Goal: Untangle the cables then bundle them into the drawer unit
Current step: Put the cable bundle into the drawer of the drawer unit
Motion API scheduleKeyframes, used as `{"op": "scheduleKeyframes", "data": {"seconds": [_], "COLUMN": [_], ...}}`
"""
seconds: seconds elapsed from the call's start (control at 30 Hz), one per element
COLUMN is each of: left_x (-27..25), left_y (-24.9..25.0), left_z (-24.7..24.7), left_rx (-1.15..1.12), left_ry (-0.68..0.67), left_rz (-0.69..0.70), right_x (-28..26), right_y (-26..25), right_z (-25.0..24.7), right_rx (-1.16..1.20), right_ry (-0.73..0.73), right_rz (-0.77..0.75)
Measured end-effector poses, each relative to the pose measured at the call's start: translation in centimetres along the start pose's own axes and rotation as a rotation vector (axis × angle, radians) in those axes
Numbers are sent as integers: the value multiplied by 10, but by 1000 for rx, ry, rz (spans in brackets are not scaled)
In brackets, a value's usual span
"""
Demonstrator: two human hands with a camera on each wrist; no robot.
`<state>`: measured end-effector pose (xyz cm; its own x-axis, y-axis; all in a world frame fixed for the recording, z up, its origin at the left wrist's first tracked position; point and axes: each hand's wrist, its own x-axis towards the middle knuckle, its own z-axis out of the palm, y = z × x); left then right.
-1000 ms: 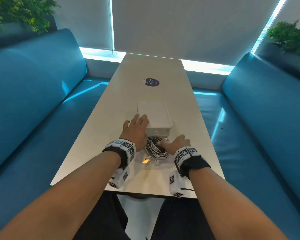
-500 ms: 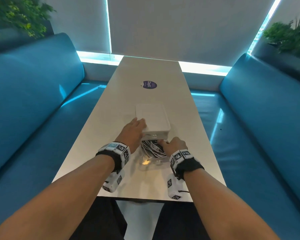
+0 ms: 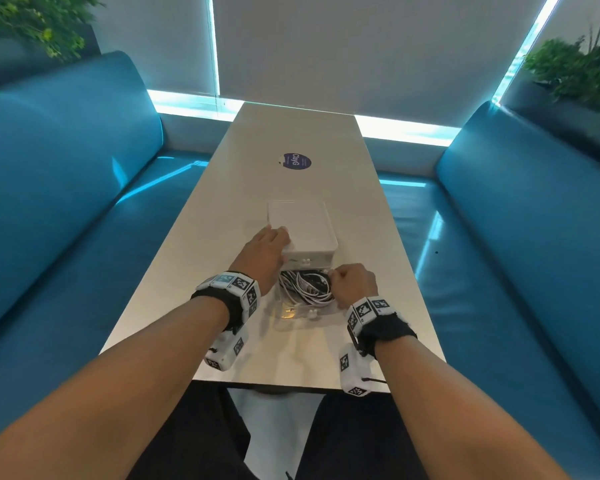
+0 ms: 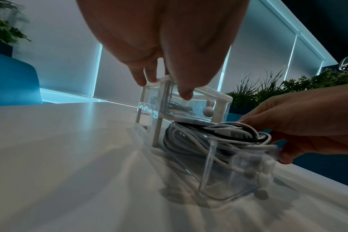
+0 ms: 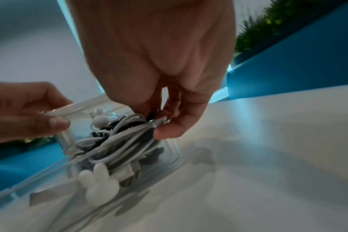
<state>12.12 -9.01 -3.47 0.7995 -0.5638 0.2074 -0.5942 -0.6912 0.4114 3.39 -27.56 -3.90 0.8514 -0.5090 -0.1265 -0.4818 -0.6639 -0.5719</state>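
A small drawer unit (image 3: 307, 226) with a white top and clear drawers stands on the table (image 3: 291, 133). Its lower drawer (image 3: 300, 311) is pulled out toward me and holds a coil of white and black cables (image 3: 305, 289). My left hand (image 3: 265, 249) holds the unit's near left top corner, thumb on the front edge (image 4: 186, 94). My right hand (image 3: 352, 284) is at the drawer's right side, its fingers curled on the cables (image 5: 119, 141) and pinching a connector (image 5: 159, 121). The upper drawer (image 4: 189, 108) is closed, with cables showing dimly through its clear front.
White rabbit-shaped knobs (image 5: 97, 183) sit on the drawer fronts. A round purple sticker (image 3: 296, 161) lies farther up the table. Blue sofas (image 3: 49, 188) flank the table on both sides, with plants (image 3: 582, 67) behind them. The table's near edge (image 3: 291, 388) lies just behind my wrists.
My right hand went from lying flat on the cables to curling its fingers into the bundle. My left hand slid down to grip the unit's corner.
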Motion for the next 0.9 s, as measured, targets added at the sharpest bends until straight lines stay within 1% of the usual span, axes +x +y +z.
{"op": "scheduleKeyframes", "data": {"seconds": [0.07, 0.13, 0.23, 0.3, 0.47, 0.53, 0.6, 0.7, 0.83, 0.9], "left_x": [0, 1, 2, 2, 1, 1, 2, 3, 2, 1], "left_y": [1, 2, 2, 1, 1, 2, 2, 2, 3, 3], "left_z": [-2, -3, -5, -5, -9, -10, -11, -13, -15, -14], "left_rx": [3, -3, -11, -16, -15, -8, -6, -3, 9, 0], "left_ry": [-9, -11, -22, -30, -46, -55, -56, -59, -42, -25], "left_rz": [-1, -2, -2, -2, -14, -10, -12, -14, 9, 6], "right_x": [0, 0, 1, 5, 12, 14, 15, 17, 12, 8], "right_y": [1, 3, 5, 4, -5, -6, -6, 0, 10, 12], "right_z": [-2, -5, -9, -7, 12, 16, 18, 19, 11, 5], "right_rx": [167, 326, 426, 402, 69, 7, -22, 20, 324, 339], "right_ry": [2, -39, -152, -182, -23, 21, 25, -51, -245, -292], "right_rz": [62, 129, 216, 229, 142, 128, 103, 65, 101, 81]}}
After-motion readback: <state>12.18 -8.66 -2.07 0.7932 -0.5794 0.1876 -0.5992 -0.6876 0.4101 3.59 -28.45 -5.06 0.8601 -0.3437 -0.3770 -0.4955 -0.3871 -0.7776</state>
